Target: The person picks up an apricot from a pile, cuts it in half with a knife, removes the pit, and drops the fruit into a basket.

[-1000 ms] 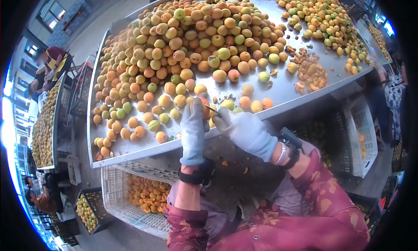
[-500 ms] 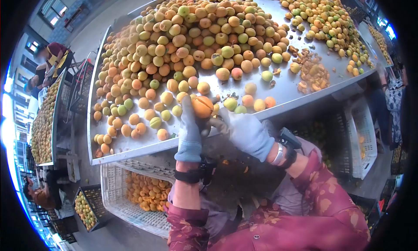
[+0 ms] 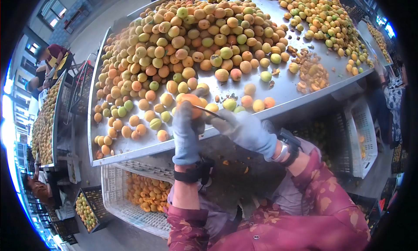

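Holding an orange apricot (image 3: 191, 103) clamped in our gloved left hand (image 3: 185, 135) at the near edge of the steel table (image 3: 283, 93), we set a thin knife (image 3: 207, 112) against it with our gloved right hand (image 3: 244, 129), which is closed round the handle. Both hands sit close together, just this side of the heap of apricots (image 3: 191, 37). We judge the blade could skid off the round fruit into our left fingers, which wrap right beside the cut.
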A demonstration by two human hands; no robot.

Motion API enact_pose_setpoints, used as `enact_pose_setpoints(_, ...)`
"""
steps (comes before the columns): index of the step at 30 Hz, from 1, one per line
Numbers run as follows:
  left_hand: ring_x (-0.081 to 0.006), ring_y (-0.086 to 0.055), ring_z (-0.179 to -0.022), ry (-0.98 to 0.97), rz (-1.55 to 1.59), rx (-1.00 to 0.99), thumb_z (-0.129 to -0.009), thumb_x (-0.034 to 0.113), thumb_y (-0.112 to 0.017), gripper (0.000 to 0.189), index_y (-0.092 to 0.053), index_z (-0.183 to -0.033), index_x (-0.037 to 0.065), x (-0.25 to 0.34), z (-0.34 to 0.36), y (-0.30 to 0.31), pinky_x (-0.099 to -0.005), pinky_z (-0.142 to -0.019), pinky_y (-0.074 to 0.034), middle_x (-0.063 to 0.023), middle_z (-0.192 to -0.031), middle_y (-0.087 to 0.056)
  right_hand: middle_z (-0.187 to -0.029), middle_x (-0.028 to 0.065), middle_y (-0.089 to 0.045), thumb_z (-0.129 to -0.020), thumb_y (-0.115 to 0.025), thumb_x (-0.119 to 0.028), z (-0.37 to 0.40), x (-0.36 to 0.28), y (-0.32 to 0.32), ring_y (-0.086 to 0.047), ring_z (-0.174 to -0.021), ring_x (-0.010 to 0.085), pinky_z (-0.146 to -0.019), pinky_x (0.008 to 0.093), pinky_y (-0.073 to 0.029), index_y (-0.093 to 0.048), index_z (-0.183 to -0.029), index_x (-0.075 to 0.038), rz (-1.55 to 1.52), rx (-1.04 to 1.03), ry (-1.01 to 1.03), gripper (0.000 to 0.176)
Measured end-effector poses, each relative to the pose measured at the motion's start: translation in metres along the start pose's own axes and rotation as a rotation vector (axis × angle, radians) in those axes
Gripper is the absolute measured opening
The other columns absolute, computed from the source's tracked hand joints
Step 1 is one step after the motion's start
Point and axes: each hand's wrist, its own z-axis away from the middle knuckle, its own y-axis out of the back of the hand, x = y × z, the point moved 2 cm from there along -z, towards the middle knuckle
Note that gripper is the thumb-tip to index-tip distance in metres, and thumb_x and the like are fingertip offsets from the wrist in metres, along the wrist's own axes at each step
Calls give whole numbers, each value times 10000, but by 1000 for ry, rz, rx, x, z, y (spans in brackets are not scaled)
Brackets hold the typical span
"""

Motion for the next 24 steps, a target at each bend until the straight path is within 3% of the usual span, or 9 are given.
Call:
enact_pose_setpoints(1, -31, -349, -506, 7, 30, 73, -910, 569, -494, 654, -564, -1226, 1, -4, -8, 7, -182, -442, -236, 55, -677, -478, -740, 158, -647, -966, -495, -376, 0, 5, -1, -653, -673, 329, -544, 428, -474, -599, -1079, -103, 0, -1, 2, 313)
enact_pose_setpoints(3, -26, -375, -515, -7, -12, 47, -914, 550, -513, 614, -567, -1222, 21, 2, -6, 11, -172, -448, -259, 46, -680, -496, -831, 91, -671, -955, -540, -358, 0, 23, -7, -659, -747, 225, -596, 366, -474, -600, -1116, -65, -1195, 177, -290, 339)
enact_pose_setpoints(6, -59, -527, -622, -158, -532, 28, -914, 296, -602, 393, -569, -1230, 64, -23, -8, 0, -200, -524, -421, 4, -789, -603, -909, 26, -652, -894, -642, -385, -18, 13, 20, -594, -834, 118, -691, 270, -470, -591, -1135, -21, -737, 66, -382, 439)
enact_pose_setpoints(7, -151, -616, -718, -578, -829, 2, -857, 194, -657, 391, -554, -1202, 43, -25, -4, -18, -289, -632, -507, -40, -854, -642, -901, 27, -647, -867, -676, -403, -19, 15, 20, -579, -834, 101, -709, 251, -470, -589, -1150, -18, -564, 89, -275, 485)
enact_pose_setpoints(9, -222, -654, -822, -300, -1115, -105, -801, 167, -706, 420, -538, -1162, 34, -23, 13, -25, -346, -734, -526, -95, -925, -656, -911, 28, -647, -858, -686, -392, -18, 19, 19, -571, -827, 81, -728, 232, -473, -586, -1155, -6, -522, -29, -325, 497)
enact_pose_setpoints(13, -334, -677, -704, -535, -944, -59, -767, 232, -718, 476, -533, -1185, 102, -22, 12, -27, -398, -587, -533, -172, -826, -671, -946, 67, -616, -898, -625, -281, -23, 19, 17, -563, -852, 87, -749, 245, -471, -611, -1079, 1, -708, -89, -335, 335)
enact_pose_setpoints(18, -172, -554, -582, -262, -441, -59, -847, 197, -614, 282, -553, -1079, 48, -29, 6, 3, -263, -553, -489, -88, -782, -596, -763, -10, -556, -922, -591, -308, -18, 39, 6, -481, -567, 40, -469, 174, -360, -601, -1103, -42, -1047, -130, -515, 322)
enact_pose_setpoints(19, -115, -520, -574, 95, -111, -108, -862, 274, -564, 362, -555, -1123, 23, 0, 14, -10, -207, -489, -410, -94, -839, -608, -737, -10, -539, -926, -583, -308, -18, 44, 2, -450, -510, 36, -431, 179, -329, -604, -1089, -48, -1151, -125, -464, 307)
enact_pose_setpoints(24, -138, -558, -788, -1, 499, -173, -845, 310, -519, 585, -462, -1282, -75, -5, -2, 10, -203, -542, -431, -127, -1089, -596, -860, 25, -590, -974, -495, -234, -25, 4, 40, -504, -546, 39, -431, 156, -344, -545, -1198, -42, -1195, 297, -375, 299)
